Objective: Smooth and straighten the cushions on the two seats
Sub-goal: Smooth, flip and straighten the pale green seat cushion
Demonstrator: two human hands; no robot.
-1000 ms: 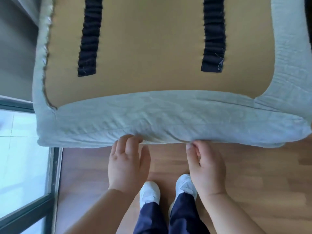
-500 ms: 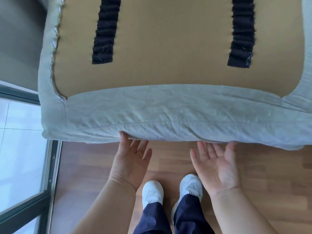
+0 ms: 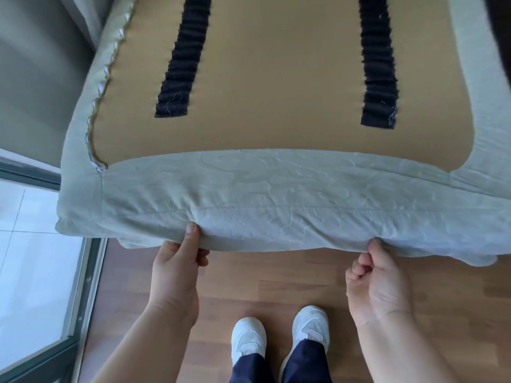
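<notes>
A large seat cushion (image 3: 276, 194) fills the upper view, held up with its underside toward me: tan fabric with two black ribbed strips (image 3: 179, 64), bordered by pale green-grey cover. My left hand (image 3: 177, 269) grips the cushion's near bottom edge, thumb on the front face and fingers curled beneath. Further right, my right hand (image 3: 373, 280) pinches the same edge, fingers curled in. The near edge hangs above the floor in front of my feet.
Wooden floor (image 3: 276, 280) lies below the cushion. My two white shoes (image 3: 279, 335) stand under it. At the left are a glass door with a dark frame (image 3: 83, 299) and a grey wall (image 3: 33, 78).
Both hands were flat and open under the cushion's edge half a second ago; now they have closed on that edge. The view has moved closer to the cushion.
</notes>
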